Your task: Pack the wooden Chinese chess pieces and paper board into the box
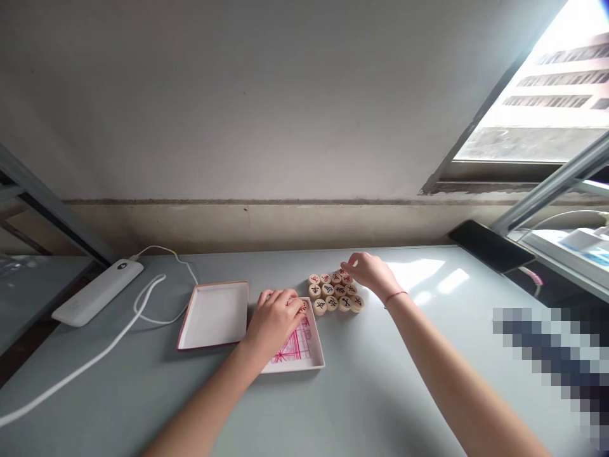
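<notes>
Wooden Chinese chess pieces (339,290) stand in short rows of stacks on the grey desk, with red characters at the back and black ones nearer. At the back right of these stacks, my right hand (365,269) pinches a piece with its fingertips. My left hand (273,315) reaches into a shallow white box (316,362), fingers curled over chess pieces at its far side. One red-marked piece (303,306) shows by those fingertips; the others there are mostly hidden. A folded sheet with pink grid lines (295,346) lies in the box.
Left of the box lies its open lid (216,314), white inside. A white power bank (98,292) with a white cable (95,362) is at the desk's left. A dark phone (492,246) leans at the back right. Metal frame bars flank the desk, and a wall runs behind.
</notes>
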Action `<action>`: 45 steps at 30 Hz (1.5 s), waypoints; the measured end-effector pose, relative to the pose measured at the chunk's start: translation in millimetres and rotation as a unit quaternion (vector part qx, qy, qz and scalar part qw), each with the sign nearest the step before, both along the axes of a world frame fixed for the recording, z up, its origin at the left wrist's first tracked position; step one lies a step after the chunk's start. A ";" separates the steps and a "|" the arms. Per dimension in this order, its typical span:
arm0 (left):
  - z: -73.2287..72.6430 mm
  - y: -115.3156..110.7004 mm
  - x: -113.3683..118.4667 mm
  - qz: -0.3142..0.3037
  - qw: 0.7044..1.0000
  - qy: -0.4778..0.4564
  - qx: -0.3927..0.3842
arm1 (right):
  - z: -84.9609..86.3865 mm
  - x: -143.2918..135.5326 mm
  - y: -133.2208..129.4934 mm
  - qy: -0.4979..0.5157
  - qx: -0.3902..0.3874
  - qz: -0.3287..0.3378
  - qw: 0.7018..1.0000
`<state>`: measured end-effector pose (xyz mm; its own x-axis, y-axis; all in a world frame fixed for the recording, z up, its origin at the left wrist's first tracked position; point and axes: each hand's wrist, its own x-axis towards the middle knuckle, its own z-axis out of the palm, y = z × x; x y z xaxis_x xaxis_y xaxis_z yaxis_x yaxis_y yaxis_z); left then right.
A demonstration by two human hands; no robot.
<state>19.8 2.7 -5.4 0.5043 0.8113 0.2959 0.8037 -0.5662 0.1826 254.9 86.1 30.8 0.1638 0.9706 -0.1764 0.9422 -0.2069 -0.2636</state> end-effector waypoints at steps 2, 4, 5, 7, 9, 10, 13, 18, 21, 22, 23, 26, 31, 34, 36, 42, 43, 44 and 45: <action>1.6 -0.7 -0.7 0.000 1.000 -0.003 -0.002 | -2.2 -4.3 11.4 -0.024 -0.033 0.017 0.999; 4.8 -1.8 -2.8 0.004 1.000 -0.007 -0.004 | -4.4 -6.7 20.8 -0.031 -0.056 0.030 0.998; 6.7 -2.4 -4.4 0.007 1.000 -0.011 -0.006 | -5.1 -7.2 24.6 -0.035 -0.066 0.037 0.996; 10.1 -3.4 -8.6 0.014 1.000 -0.022 -0.010 | -5.1 -7.2 30.1 -0.039 -0.079 0.051 0.995; 12.8 -4.2 -13.9 0.019 0.999 -0.030 -0.015 | -2.0 -6.5 32.1 -0.042 -0.077 0.059 0.994; 13.9 -4.3 -16.9 0.020 0.999 -0.033 -0.017 | 1.1 -6.4 31.4 -0.042 -0.069 0.060 0.995; 17.5 -3.8 -26.5 0.020 0.998 -0.037 -0.038 | 15.2 -8.5 19.5 -0.039 -0.017 0.062 0.997; 21.5 -3.1 -44.7 0.004 0.998 -0.027 -0.065 | 29.5 -31.0 -35.9 0.115 0.216 0.236 0.940; 21.2 -6.2 -53.8 0.029 0.999 -0.011 -0.037 | 17.3 -52.5 -71.0 0.111 0.230 0.314 0.914; 20.9 -7.7 -56.0 0.050 0.998 -0.007 -0.024 | 10.8 -58.9 -79.0 0.090 0.240 0.317 0.913; 20.5 -9.2 -57.7 0.072 0.997 -0.004 -0.011 | 4.0 -64.4 -84.7 0.069 0.244 0.317 0.914; 19.0 -12.3 -60.8 0.109 0.994 0.004 0.006 | -13.4 -73.3 -89.9 0.016 0.237 0.328 0.915; 13.0 -11.8 -62.2 0.111 0.994 0.012 -0.023 | -24.0 -73.3 -86.1 -0.012 0.232 0.340 0.911; 9.5 -11.0 -60.5 0.125 0.991 -0.002 -0.044 | -25.0 -73.3 -86.5 -0.019 0.233 0.325 0.916; 8.2 -10.9 -58.8 0.139 0.989 -0.012 -0.053 | -25.8 -74.4 -86.9 -0.021 0.237 0.320 0.917; 6.6 -12.4 -55.5 0.155 0.986 -0.025 -0.049 | -30.5 -79.4 -86.4 -0.022 0.255 0.318 0.913; 5.9 -12.6 -55.1 0.158 0.986 -0.026 -0.045 | -30.6 -79.3 -86.2 -0.020 0.256 0.317 0.913; 5.0 -12.6 -54.8 0.161 0.986 -0.028 -0.041 | -30.0 -78.6 -85.9 -0.014 0.255 0.319 0.913; 3.9 -12.6 -54.4 0.165 0.985 -0.030 -0.038 | -28.5 -77.0 -85.3 -0.003 0.253 0.320 0.913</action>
